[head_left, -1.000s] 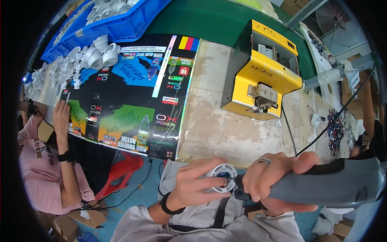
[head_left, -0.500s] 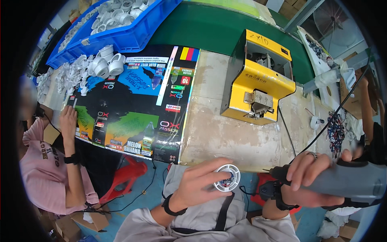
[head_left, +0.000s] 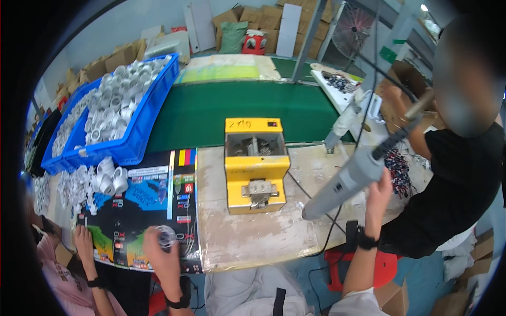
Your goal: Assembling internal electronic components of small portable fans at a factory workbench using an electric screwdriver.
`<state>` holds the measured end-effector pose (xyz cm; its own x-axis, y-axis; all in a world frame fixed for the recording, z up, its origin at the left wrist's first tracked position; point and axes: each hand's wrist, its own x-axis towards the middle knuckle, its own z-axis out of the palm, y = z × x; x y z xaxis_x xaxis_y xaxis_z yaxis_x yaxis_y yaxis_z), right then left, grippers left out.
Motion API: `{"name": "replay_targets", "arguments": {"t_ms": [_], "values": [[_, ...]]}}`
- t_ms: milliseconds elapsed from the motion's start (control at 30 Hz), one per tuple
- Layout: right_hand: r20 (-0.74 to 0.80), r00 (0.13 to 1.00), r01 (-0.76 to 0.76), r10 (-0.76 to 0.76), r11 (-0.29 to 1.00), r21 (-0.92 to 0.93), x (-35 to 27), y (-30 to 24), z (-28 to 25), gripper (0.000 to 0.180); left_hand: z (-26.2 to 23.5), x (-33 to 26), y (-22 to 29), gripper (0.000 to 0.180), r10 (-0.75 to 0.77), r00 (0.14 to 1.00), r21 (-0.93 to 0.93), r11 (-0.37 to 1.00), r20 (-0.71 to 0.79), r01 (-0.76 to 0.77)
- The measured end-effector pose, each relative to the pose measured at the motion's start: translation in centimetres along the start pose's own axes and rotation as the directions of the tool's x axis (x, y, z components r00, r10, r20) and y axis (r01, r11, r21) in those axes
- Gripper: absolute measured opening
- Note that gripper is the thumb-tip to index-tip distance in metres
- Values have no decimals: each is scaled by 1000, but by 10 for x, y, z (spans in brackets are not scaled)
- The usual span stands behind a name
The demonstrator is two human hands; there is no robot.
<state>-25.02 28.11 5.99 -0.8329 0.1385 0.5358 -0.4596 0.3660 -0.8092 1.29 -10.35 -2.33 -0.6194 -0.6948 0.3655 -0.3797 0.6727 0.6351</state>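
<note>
White round part point(head_left: 167, 236) in left hand point(head_left: 162, 258)

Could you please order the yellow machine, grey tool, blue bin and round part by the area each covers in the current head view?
1. Blue bin
2. Yellow machine
3. Grey tool, possibly nearer the camera
4. Round part in the left hand

"Passage from the left hand point(head_left: 162, 253)?"
"Open at three o'clock, over bare tabletop point(head_left: 258, 242), as far as the black cable point(head_left: 332, 230)."
"Obstructions?"
"Yellow bench machine point(head_left: 240, 171), half past one; blue plastic crate point(head_left: 134, 146), eleven."
</note>
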Motion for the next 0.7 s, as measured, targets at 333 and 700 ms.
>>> {"name": "replay_targets", "arguments": {"t_ms": [333,700], "values": [[617,778,511,120,452,-731,67,107,31,19,6,-14,25,50,55,962,-39,997,-266,-68],[45,980,197,-192,952,-233,-12,-55,-69,14,8,-42,41,44,68,980,-543,824,-186,-160]]}}
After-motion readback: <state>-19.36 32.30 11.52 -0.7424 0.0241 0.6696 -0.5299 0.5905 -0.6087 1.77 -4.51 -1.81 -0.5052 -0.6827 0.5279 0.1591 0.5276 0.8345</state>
